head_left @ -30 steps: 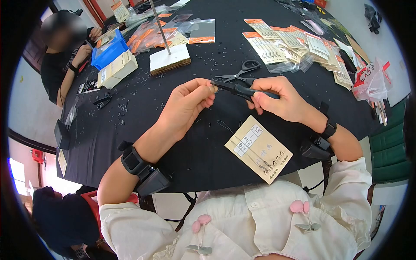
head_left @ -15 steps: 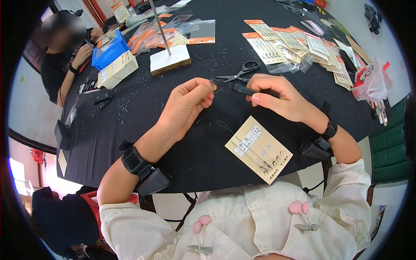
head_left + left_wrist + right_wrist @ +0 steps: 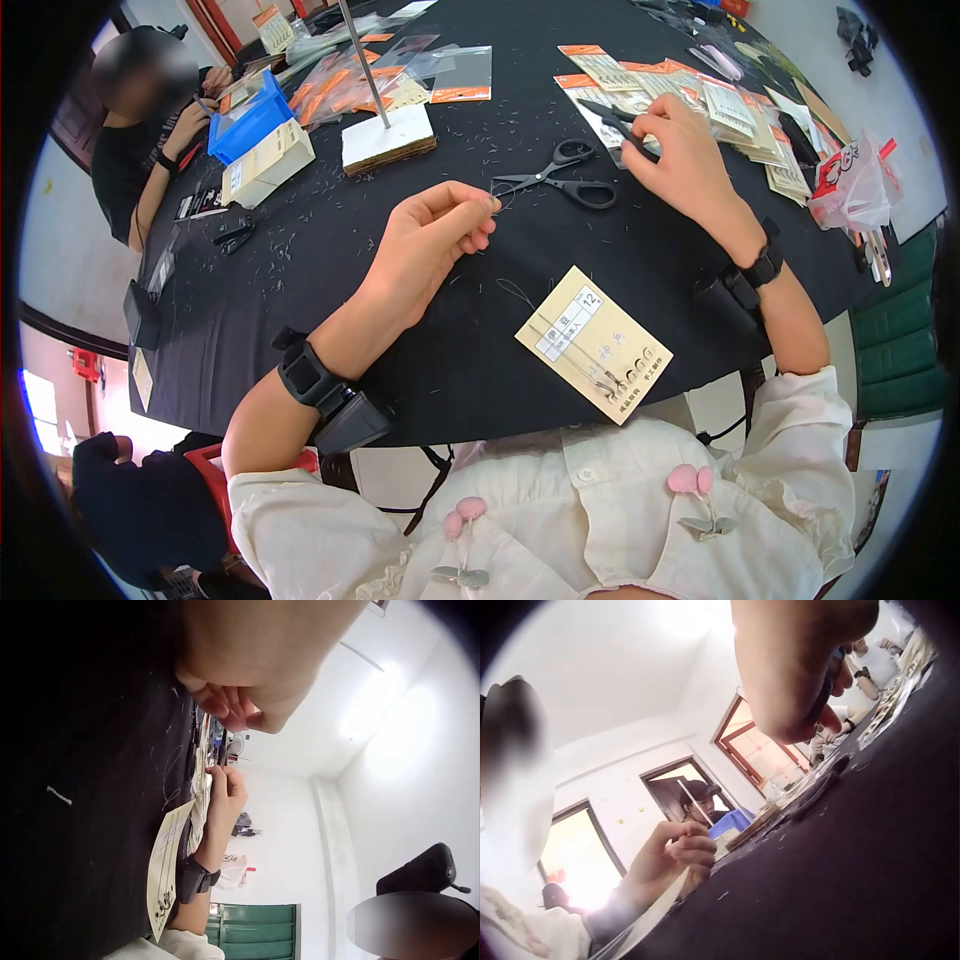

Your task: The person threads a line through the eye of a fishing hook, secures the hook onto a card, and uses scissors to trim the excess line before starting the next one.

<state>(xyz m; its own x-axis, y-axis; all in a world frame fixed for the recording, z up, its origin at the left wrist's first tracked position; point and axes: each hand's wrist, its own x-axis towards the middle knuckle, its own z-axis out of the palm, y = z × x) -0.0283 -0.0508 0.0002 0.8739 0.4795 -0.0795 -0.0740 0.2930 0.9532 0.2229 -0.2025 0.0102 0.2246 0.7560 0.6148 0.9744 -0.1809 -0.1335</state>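
Note:
My left hand [image 3: 430, 250] pinches a thin line [image 3: 513, 203] between thumb and forefinger; a small loop of it sticks out at the fingertips, and whatever else they hold is hidden. Farther off to the right, my right hand [image 3: 682, 160] grips black pliers [image 3: 627, 130], held over the near edge of the packaged hooks. Between the hands lie black-handled scissors [image 3: 585, 192], blades pointing towards the left fingertips. Close in front of me is a tan printed card [image 3: 560, 368] with several fish hooks along its lower edge and lines running up it.
Packets of hooks [image 3: 740, 110] pile up at the back right beside a plastic bag [image 3: 855, 185]. A metal rod [image 3: 365, 65] rises from a white-topped block [image 3: 385, 145]. At the left are a blue bin [image 3: 250, 120] and another person [image 3: 120, 160]. Bits of line litter the black cloth.
My right hand has carried the pliers away from my left fingertips, up and to the right, uncovering the scissors and the line loop. The left hand stays in place.

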